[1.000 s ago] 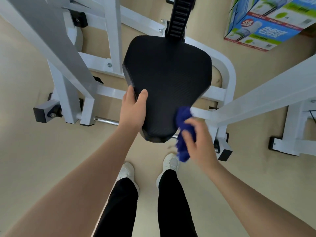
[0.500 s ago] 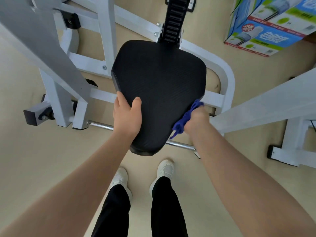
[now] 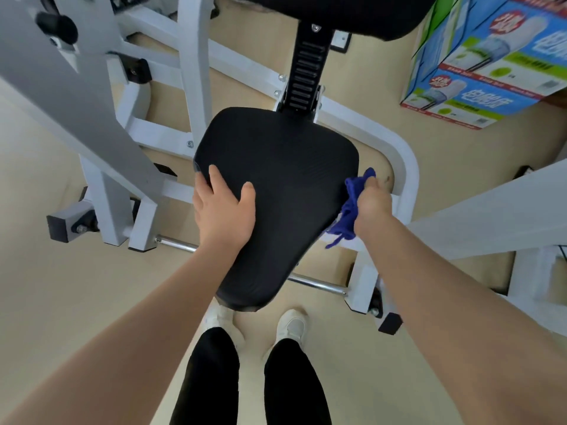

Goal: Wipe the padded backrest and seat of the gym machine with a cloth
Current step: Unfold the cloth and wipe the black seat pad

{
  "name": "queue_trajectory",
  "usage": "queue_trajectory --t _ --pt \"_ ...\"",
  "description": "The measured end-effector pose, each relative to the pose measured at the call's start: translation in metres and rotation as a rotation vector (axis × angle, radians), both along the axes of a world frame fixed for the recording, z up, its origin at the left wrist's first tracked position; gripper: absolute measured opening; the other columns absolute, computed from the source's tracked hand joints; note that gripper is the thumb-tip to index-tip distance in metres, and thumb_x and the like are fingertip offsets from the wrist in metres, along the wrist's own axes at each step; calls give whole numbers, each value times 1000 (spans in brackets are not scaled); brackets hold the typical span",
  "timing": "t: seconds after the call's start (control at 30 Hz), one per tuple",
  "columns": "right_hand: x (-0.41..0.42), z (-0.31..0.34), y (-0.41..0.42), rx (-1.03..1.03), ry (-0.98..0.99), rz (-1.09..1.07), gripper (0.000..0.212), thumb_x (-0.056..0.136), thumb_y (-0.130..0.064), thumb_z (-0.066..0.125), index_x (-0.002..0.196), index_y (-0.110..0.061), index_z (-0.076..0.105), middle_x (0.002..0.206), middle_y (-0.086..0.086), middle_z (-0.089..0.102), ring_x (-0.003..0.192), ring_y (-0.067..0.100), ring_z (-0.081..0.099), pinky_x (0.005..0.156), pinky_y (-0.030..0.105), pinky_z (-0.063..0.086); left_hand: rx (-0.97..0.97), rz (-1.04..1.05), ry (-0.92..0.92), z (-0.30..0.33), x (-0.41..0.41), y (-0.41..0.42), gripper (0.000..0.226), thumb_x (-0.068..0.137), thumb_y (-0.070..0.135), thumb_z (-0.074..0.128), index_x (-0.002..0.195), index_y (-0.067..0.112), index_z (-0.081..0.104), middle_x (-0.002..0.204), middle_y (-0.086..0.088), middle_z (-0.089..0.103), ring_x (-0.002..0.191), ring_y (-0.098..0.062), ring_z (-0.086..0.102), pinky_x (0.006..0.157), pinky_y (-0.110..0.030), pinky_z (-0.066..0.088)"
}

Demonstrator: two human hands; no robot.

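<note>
The black padded seat (image 3: 285, 185) of the gym machine fills the middle of the head view, narrow end toward me. My left hand (image 3: 222, 207) lies flat on the seat's left edge, fingers apart, holding nothing. My right hand (image 3: 372, 204) is closed on a blue cloth (image 3: 349, 210) and presses it against the seat's right side edge; the cloth's loose end hangs below the hand. The bottom of the black backrest pad (image 3: 352, 13) shows at the top, above the black slotted adjuster post (image 3: 305, 69).
White steel frame tubes (image 3: 190, 56) run around and under the seat, with a sloping beam (image 3: 478, 219) at the right and a grey arm (image 3: 79, 96) at the left. A blue and green printed box (image 3: 487, 62) stands at the back right. My shoes (image 3: 291, 325) are under the seat's tip.
My right hand has carried the cloth from the seat's front tip up along its right edge toward the back. The left hand stays on the left edge. The view has tilted up, showing the backrest.
</note>
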State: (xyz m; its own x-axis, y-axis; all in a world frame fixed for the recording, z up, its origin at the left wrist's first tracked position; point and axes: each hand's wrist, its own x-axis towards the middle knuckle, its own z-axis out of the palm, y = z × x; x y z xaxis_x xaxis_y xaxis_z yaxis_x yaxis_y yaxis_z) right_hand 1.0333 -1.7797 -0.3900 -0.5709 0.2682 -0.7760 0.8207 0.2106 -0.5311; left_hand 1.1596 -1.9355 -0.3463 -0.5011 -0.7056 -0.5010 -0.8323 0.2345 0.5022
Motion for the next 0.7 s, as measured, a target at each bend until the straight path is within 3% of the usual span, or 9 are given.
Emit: queue_trajectory --t 0.07,0.13,0.23,0.37,0.47,0.7 --pt "-16 0 -1 67 15 192 31 100 -27 31 124 -20 51 98 3 52 75 18 47 67 26 39 -15 -32 -9 -3 -12 -1 67 94 41 36 149 18 5 158 -8 0 144 -25 -1 116 -43 4" --pt "-14 -3 -1 96 58 275 33 100 -28 32 127 -19 50 106 5 56 90 26 52 81 32 44 -6 -48 -20 -3 -22 -3 66 94 41 36 149 18 6 158 -9 -1 144 -25 -3 116 -42 2" --pt "6 -4 8 85 67 234 21 99 -29 39 110 -21 55 111 10 62 100 31 58 95 43 46 0 -82 -6 -2 -37 -11 65 94 41 36 148 19 9 158 -9 0 144 -24 -4 116 -42 1" --pt "-17 -10 0 145 24 239 25 98 -27 40 113 -17 56 108 11 61 96 31 58 88 40 46 -5 -103 -2 -8 -57 -31 62 94 40 37 148 18 15 157 -10 5 144 -25 -1 115 -42 3" --pt "-53 -19 -20 220 123 322 30 98 -23 37 120 -18 56 111 10 60 92 28 54 84 37 47 -26 -158 7 -15 -72 -41 60 94 39 37 147 18 18 157 -9 9 144 -24 1 115 -42 5" --pt "-94 -31 -45 539 279 920 29 94 -25 37 106 -21 64 103 11 63 96 33 56 77 36 46 -65 -106 59 -24 -77 -79 60 93 35 38 146 13 20 153 -9 23 141 -29 14 115 -45 15"
